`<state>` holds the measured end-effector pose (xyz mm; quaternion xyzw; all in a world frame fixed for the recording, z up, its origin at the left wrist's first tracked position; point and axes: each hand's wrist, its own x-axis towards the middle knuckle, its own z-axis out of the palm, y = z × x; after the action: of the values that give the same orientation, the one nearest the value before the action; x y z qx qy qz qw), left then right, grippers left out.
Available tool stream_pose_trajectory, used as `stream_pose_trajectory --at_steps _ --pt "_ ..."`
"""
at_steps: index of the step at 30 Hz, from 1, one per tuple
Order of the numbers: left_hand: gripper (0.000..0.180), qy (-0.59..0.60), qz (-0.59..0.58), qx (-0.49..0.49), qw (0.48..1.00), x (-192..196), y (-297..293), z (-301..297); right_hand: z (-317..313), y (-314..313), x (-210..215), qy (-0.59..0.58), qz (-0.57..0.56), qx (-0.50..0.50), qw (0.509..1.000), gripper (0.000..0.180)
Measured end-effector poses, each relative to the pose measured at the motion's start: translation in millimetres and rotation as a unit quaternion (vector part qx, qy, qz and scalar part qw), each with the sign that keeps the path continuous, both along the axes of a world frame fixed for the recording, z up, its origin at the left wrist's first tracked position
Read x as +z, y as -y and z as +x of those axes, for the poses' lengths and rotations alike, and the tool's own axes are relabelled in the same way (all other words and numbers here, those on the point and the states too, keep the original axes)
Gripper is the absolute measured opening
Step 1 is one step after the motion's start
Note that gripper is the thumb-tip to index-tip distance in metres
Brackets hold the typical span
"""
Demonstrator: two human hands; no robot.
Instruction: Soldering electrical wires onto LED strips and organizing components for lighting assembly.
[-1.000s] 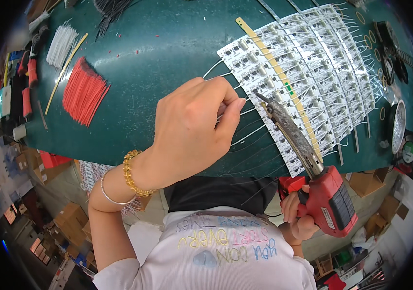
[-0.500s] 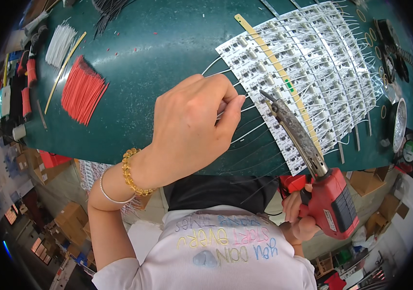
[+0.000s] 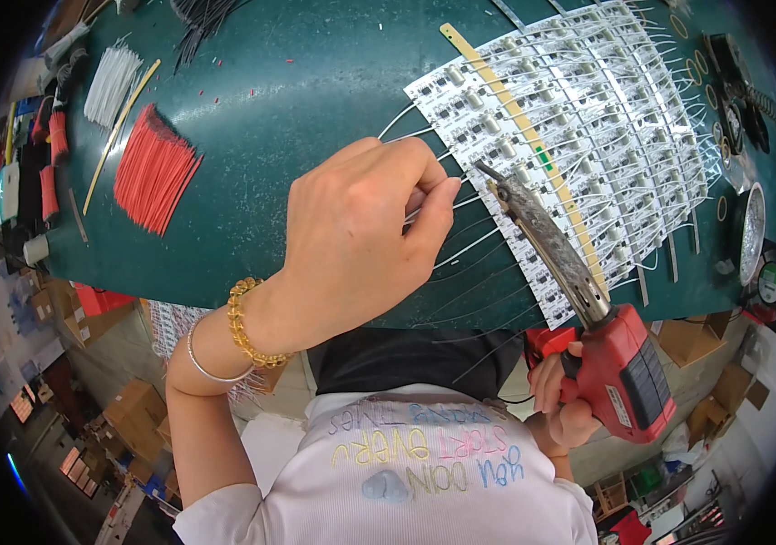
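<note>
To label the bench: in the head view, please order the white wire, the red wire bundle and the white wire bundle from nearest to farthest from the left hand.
1. White wire: pinched in the left hand.
2. Red wire bundle: to its left.
3. White wire bundle: far upper left.

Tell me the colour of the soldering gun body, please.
The soldering gun body is red, gripped in the right hand; the head view shows it, lower right.

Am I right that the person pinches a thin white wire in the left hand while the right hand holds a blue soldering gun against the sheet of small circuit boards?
Not quite: the soldering gun is red, not blue. The head view shows the right hand gripping it, its tip at the sheet of circuit boards, while the left hand pinches a thin white wire.
</note>
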<state>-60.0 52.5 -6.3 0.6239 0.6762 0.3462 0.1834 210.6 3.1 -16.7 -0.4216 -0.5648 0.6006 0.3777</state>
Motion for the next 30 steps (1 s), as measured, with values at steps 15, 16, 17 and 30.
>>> stream_pose_trajectory --at_steps 15,16,17,30 --pt "0.012 -0.010 0.000 0.003 1.000 3 -2 0 25 8 -14 0.058 0.062 0.011 0.996 0.072" --pt "0.012 -0.010 -0.002 0.002 1.000 3 -2 1 17 4 -11 0.021 0.046 0.012 0.999 0.073" --pt "0.012 -0.009 -0.005 0.003 1.000 3 -2 1 14 3 -10 0.005 0.039 0.015 0.999 0.074" --pt "0.012 -0.019 -0.024 0.000 1.000 7 -2 0 17 9 -11 0.034 0.025 -0.015 0.999 0.082"
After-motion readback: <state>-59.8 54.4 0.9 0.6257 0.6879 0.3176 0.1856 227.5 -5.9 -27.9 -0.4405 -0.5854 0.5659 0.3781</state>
